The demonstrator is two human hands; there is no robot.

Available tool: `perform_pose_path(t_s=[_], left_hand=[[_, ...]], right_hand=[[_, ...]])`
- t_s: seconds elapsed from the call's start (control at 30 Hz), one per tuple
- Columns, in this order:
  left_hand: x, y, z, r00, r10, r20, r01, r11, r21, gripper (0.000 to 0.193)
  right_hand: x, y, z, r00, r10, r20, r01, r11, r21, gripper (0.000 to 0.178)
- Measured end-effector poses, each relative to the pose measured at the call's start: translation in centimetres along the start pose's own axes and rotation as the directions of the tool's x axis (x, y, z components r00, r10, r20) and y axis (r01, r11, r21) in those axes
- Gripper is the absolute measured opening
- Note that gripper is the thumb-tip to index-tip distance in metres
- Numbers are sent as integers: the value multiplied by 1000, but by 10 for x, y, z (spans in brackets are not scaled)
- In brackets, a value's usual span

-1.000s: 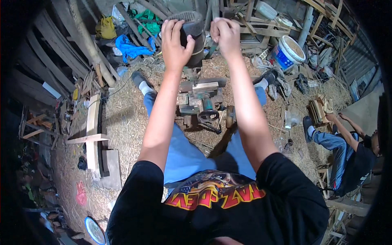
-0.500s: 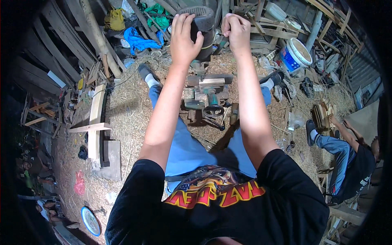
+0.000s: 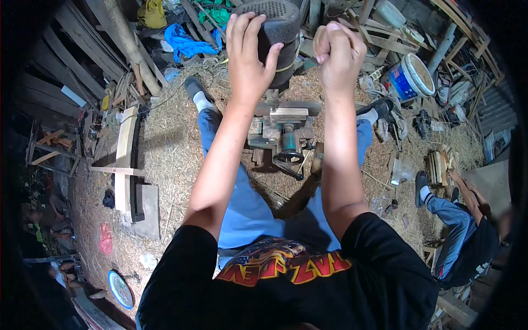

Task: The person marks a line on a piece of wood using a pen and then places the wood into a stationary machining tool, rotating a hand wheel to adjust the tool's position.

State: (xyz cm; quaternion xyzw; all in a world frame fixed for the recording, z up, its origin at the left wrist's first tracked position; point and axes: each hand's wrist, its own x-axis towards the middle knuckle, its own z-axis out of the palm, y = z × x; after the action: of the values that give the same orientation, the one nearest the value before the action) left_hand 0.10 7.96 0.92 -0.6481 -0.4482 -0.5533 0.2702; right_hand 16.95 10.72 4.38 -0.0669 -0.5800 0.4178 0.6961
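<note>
A dark cylindrical motor housing (image 3: 275,30) with a perforated top stands in front of me. My left hand (image 3: 247,58) is at its left side, fingers spread; whether it touches the housing I cannot tell. To the housing's right, my right hand (image 3: 341,55) is curled closed, and what it holds, if anything, is hidden. Below the hands is a machine base with a green body and a black handwheel (image 3: 289,158). A pale wooden block (image 3: 289,114) sits on this base, between my forearms.
Straw and shavings cover the ground. Long boards (image 3: 125,159) lie at the left, with a blue-rimmed round dish (image 3: 121,289) nearer me. At the right are a white-and-blue bucket (image 3: 410,78) and another person (image 3: 459,220) with a hand at stacked wood pieces (image 3: 438,168). Scrap timber lines the back.
My right fist has moved right, farther from the motor housing. My left hand stays beside the housing with its fingers spread. The view has shifted slightly.
</note>
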Motion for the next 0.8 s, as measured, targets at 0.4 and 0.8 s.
perform_pose_path(t_s=[0.4,0.8], left_hand=[[1,1,2,991,-61,115,56,997,49,64],[3,0,0,990,-91,111,92,996,-5,59]], right_hand=[[-8,3,4,995,-77,-57,81,994,72,37],[-6,5,-1,996,-91,12,90,993,79,30]])
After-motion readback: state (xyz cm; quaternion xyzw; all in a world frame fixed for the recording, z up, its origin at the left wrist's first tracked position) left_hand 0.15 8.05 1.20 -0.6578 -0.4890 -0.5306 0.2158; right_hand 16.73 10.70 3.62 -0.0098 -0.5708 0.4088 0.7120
